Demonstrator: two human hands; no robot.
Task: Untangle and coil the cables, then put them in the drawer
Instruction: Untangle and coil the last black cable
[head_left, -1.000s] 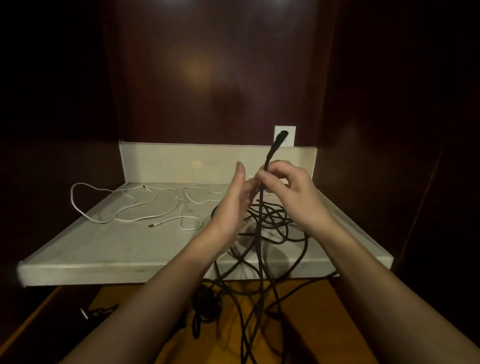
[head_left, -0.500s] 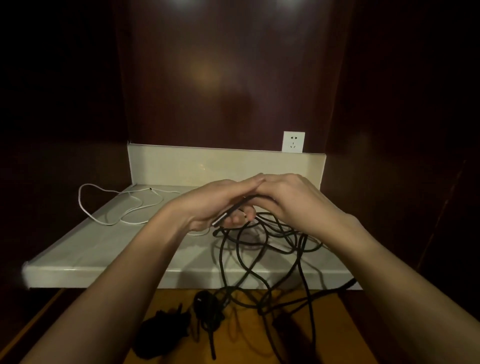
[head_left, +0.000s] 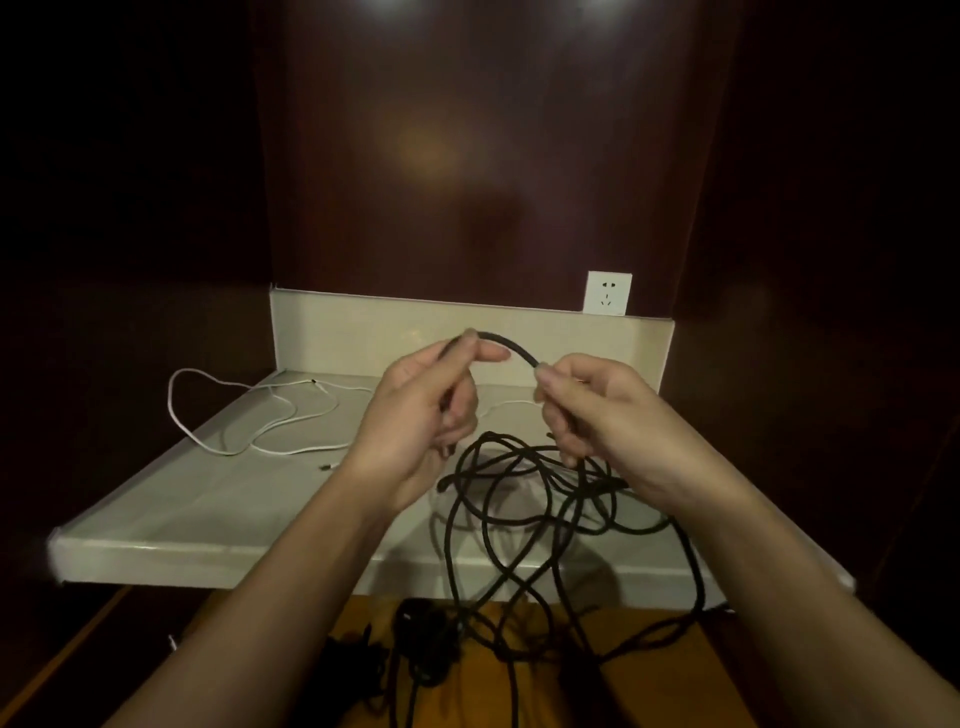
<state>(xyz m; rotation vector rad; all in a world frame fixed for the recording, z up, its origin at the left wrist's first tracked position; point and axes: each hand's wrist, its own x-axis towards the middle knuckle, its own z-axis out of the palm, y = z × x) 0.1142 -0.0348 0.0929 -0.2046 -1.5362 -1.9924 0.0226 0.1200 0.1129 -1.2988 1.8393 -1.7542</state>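
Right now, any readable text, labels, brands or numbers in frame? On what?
None readable.
Wall socket: only dark pin slots show, no lettering or brand mark.
Black cable, held by the left hand and the right hand: no print visible on the jacket.
White cable on the shelf: no marking visible; its connector is too small to tell.

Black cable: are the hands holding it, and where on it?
Yes. The left hand and right hand each pinch the black cable near one end; a short arc spans between them, the rest hanging tangled.
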